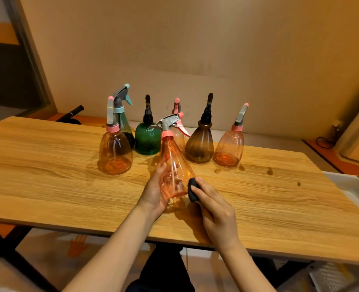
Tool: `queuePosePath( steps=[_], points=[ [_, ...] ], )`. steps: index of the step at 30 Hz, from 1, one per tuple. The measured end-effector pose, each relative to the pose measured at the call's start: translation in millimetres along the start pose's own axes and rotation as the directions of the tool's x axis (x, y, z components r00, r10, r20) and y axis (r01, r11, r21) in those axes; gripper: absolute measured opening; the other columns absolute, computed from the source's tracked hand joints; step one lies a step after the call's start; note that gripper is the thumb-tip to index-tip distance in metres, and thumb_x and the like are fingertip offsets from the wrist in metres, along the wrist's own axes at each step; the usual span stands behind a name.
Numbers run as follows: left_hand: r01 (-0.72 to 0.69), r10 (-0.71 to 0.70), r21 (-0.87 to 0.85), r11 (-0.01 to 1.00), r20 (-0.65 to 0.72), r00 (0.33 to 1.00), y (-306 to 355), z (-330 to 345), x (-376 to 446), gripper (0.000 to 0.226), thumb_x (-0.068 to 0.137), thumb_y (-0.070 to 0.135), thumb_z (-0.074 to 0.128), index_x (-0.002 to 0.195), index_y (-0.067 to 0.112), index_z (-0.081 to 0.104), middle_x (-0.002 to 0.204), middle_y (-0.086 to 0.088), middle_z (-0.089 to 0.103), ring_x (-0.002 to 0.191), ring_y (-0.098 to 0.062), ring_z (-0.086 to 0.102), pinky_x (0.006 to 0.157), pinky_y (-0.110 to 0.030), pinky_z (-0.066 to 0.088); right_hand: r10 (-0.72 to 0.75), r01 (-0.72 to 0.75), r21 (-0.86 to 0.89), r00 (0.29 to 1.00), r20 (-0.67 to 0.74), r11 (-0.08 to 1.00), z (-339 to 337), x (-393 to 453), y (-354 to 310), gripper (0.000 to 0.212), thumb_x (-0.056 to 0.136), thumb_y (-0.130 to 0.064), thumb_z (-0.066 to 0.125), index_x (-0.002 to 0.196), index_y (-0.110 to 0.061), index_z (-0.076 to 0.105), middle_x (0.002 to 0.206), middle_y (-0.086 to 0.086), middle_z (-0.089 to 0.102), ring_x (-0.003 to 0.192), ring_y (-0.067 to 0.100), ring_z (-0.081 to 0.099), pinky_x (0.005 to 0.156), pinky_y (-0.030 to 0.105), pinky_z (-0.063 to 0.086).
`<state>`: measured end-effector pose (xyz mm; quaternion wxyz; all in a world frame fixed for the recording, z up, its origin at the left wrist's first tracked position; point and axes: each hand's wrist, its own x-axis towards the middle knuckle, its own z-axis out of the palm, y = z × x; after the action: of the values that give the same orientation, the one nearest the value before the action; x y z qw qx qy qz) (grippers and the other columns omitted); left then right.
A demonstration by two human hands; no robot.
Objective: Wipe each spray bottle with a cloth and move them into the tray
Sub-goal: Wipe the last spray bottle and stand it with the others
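We see the tray (343, 182) (white) at the tabletop's (47, 165) right edge. Our left hand (153, 192) grasps the orange bottle (174, 165), upright, nozzle pointing right; our right hand (214, 209) pinches the cloth (192, 189) against it.

A plain, sparsely furnished indoor room, more a makeshift workspace than a kitchen or shop. The landmark is a light wood-grain tabletop (69, 165) on black crossed metal legs (7, 247). Behind it rises a bare beige wall (195, 49); left of it stands a grey door frame (33, 60); beneath it lies pale floor with orange strips.
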<state>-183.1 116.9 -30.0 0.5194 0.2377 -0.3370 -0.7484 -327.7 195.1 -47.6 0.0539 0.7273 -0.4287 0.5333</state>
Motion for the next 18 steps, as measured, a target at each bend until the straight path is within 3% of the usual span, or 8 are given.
queuePosePath(
  steps=[3, 7, 9, 13, 18],
  points=[
    [0.009, -0.009, 0.002, 1.0, 0.036, 0.999, 0.5, 0.7, 0.7, 0.108, 0.034, 0.051, 0.094, 0.128, 0.017, 0.053, 0.108, -0.013, 0.071, 0.096, -0.027, 0.07, 0.071, -0.036, 0.058, 0.009, -0.009, 0.015, 1.0, -0.016, 1.0, -1.4, 0.8, -1.3, 0.037, 0.087, -0.004, 0.046, 0.121, -0.014, 0.055, 0.129, 0.004, 0.052, 0.125, 0.014, 0.048, 0.103, 0.025, 0.039],
    [0.002, -0.002, 0.033, 0.999, 0.002, 1.0, 1.2, 2.0, -2.3, 0.087, 0.049, 0.03, 0.087, 0.129, 0.019, 0.053, 0.1, -0.008, 0.069, 0.091, -0.023, 0.067, 0.076, -0.037, 0.055, 0.051, -0.049, 0.041, 0.998, -0.042, 0.998, -1.9, 0.8, 1.7, 0.037, 0.086, -0.007, 0.047, 0.12, -0.018, 0.056, 0.13, 0.0, 0.052, 0.124, 0.013, 0.048, 0.102, 0.025, 0.04],
    [0.006, -0.005, 0.051, 0.999, -0.009, 1.0, 1.4, 3.9, -5.0, 0.078, 0.06, 0.027, 0.08, 0.132, 0.016, 0.051, 0.092, -0.005, 0.07, 0.085, -0.019, 0.068, 0.072, -0.032, 0.056, 0.062, -0.06, 0.046, 0.997, -0.055, 0.997, -1.2, 1.2, 2.5, 0.036, 0.086, -0.008, 0.047, 0.119, -0.019, 0.056, 0.13, -0.001, 0.052, 0.124, 0.014, 0.049, 0.102, 0.026, 0.04],
    [-0.002, 0.004, 0.11, 0.994, -0.02, 1.0, 0.4, 5.9, -4.0, 0.108, 0.033, 0.05, 0.094, 0.128, 0.022, 0.052, 0.106, -0.008, 0.071, 0.097, -0.023, 0.068, 0.074, -0.032, 0.057, 0.017, -0.017, 0.034, 1.0, 0.001, 0.999, 1.1, 1.4, -0.3, 0.032, 0.088, -0.009, 0.047, 0.118, -0.014, 0.059, 0.128, 0.003, 0.055, 0.125, 0.016, 0.049, 0.104, 0.027, 0.039],
    [0.006, -0.012, 0.149, 0.989, 0.041, 0.999, -1.2, 2.0, -3.0, 0.081, 0.05, 0.031, 0.079, 0.125, 0.019, 0.052, 0.102, -0.01, 0.07, 0.092, -0.025, 0.069, 0.074, -0.034, 0.057, 0.068, -0.068, 0.04, 0.998, -0.016, 0.997, -0.7, 0.5, 0.6, 0.038, 0.084, -0.001, 0.051, 0.117, -0.018, 0.058, 0.127, -0.001, 0.055, 0.123, 0.011, 0.05, 0.101, 0.024, 0.04]
  ],
)
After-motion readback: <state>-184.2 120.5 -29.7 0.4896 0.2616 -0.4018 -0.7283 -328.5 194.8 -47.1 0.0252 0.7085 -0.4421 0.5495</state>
